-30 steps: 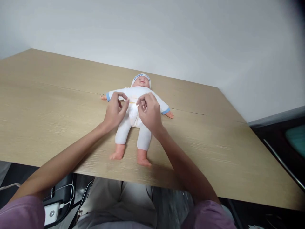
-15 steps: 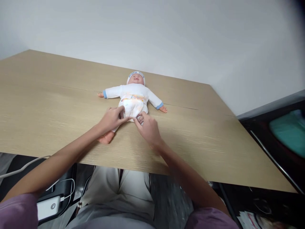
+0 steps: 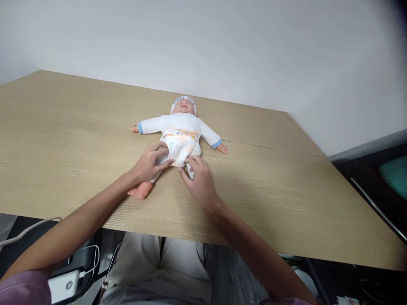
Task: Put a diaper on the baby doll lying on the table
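1 pale wood-grain rectangular table [image 3: 273, 190] spreads beneath the left hand [image 3: 149, 163] and the right hand [image 3: 202, 182]. 1 white-clothed baby doll [image 3: 182, 120] with 2 blue cuffs [image 3: 140, 127] lies face-up just beyond them. Between them sits 1 white diaper [image 3: 179, 147]; both hands are curled, touching its leg edges, though whether they pinch I cannot tell. Farther off, 1 white headband [image 3: 183, 98] reads "Happy"; its second word is unclear.
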Action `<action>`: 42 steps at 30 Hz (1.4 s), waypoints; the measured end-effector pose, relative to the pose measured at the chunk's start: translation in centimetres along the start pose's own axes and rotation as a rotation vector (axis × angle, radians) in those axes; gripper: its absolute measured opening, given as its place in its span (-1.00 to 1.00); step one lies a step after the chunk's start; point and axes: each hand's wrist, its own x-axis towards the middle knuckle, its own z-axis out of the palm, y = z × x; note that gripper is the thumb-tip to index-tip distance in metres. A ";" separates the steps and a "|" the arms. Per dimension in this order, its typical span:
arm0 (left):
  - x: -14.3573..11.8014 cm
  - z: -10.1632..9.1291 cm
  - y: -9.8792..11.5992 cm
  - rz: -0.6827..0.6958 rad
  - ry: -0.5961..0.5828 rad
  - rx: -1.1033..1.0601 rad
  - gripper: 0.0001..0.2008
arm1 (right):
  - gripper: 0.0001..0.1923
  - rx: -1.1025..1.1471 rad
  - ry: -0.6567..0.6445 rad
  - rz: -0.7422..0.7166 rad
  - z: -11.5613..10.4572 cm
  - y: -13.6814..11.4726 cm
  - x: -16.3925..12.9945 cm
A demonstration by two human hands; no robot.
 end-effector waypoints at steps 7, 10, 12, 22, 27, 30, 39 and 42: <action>0.1 -0.3 0.5 -0.112 -0.046 0.004 -0.67 | -0.82 -0.029 -0.046 -0.039 0.1 0.2 -0.1; 0.0 -0.2 0.4 -0.177 -0.019 -0.046 -0.66 | -0.84 -0.026 -0.026 -0.019 0.0 0.1 -0.1; -0.2 0.3 0.1 -0.222 0.018 -0.148 -0.63 | -0.86 -0.014 0.007 0.039 -0.2 -0.2 -0.1; -0.4 1.5 -0.1 -0.498 0.187 -0.437 -0.39 | -0.82 0.072 0.041 0.125 -0.3 -0.6 0.0; -0.5 -0.1 0.8 -0.460 0.058 -0.318 -0.58 | -0.85 -0.048 0.025 0.041 0.5 -0.5 -0.4; -0.4 -0.1 0.8 -0.438 0.033 -0.308 -0.60 | -0.83 -0.071 0.019 0.000 0.6 -0.4 -0.6; -0.1 0.8 0.7 -0.433 0.063 -0.435 -0.59 | -0.63 -0.088 -0.073 -0.038 0.0 -0.8 -1.1; -0.1 0.8 0.9 -0.444 0.067 -0.408 -0.59 | -0.63 -0.069 -0.069 0.025 0.2 -0.8 -0.9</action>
